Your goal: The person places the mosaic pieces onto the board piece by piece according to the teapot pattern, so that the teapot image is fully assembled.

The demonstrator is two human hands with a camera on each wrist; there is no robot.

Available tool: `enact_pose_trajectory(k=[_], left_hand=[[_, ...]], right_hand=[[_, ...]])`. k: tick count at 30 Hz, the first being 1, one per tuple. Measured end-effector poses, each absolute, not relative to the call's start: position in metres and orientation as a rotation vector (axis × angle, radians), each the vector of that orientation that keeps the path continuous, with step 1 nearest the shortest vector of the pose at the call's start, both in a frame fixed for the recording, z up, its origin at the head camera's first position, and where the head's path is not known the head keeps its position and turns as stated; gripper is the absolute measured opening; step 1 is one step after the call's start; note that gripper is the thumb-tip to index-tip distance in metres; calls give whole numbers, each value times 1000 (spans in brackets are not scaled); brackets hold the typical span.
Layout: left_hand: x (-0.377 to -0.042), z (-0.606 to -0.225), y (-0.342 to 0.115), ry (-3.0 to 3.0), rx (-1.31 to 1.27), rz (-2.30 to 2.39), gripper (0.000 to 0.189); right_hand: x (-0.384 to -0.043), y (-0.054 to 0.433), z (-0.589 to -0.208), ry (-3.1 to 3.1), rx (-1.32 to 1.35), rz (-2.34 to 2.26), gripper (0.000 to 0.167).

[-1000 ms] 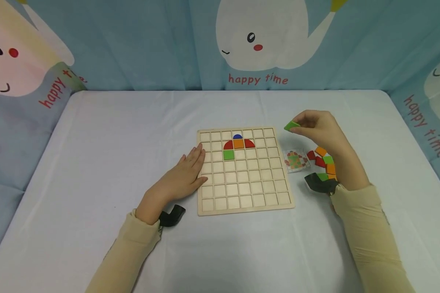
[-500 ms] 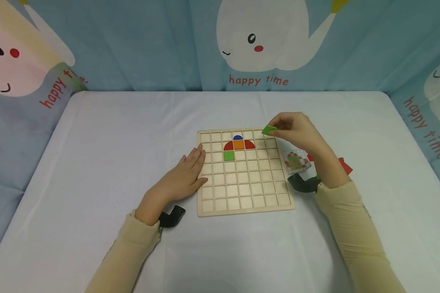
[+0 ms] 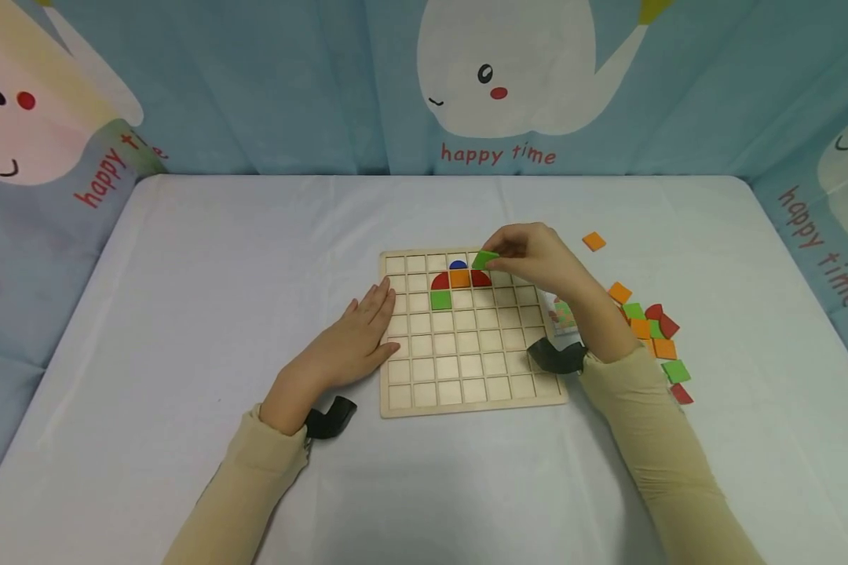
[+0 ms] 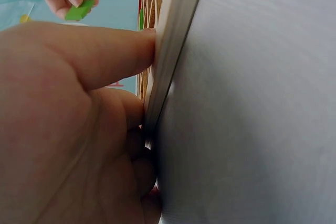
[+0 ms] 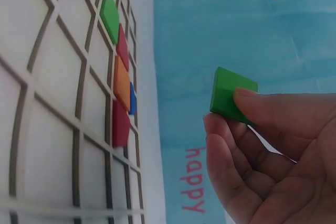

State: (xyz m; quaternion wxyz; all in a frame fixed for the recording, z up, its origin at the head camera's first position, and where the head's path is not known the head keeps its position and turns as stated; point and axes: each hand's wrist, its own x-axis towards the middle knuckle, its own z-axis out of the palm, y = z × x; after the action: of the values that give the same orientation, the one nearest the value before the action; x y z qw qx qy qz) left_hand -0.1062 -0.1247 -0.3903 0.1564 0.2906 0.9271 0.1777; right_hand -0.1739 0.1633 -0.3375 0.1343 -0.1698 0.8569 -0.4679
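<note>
Between thumb and fingertips, my right hand (image 3: 537, 251) pinches a green square tile (image 5: 231, 92) above the upper part of a wooden grid board (image 3: 459, 408). My left hand (image 3: 353, 333) rests along the board's left edge with its fingers straight, and the thumb (image 4: 113, 51) touches the rim. Set in the board are a blue half-round tile (image 3: 458, 265), an orange square tile (image 3: 459, 278), two red quarter-round tiles, one on each side of the orange, and a green square tile (image 3: 441, 300) under the left red one.
A small pattern card (image 3: 564, 318) lies right of the board, partly hidden by my right wrist. Farther right is a loose pile of orange, green and red tiles (image 3: 664, 348). One orange tile (image 3: 593, 241) lies apart, behind the pile.
My right hand has moved left with the green tile, from right of the board to above its upper rows. The left hand has stayed in place.
</note>
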Motion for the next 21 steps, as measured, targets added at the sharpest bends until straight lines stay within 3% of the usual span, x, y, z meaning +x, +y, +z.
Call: enact_pose_trajectory(k=[21], left_hand=[[-103, -386, -124, 2667, 828, 476, 72]], right_hand=[[-182, 150, -363, 2457, -513, -1100, 14]])
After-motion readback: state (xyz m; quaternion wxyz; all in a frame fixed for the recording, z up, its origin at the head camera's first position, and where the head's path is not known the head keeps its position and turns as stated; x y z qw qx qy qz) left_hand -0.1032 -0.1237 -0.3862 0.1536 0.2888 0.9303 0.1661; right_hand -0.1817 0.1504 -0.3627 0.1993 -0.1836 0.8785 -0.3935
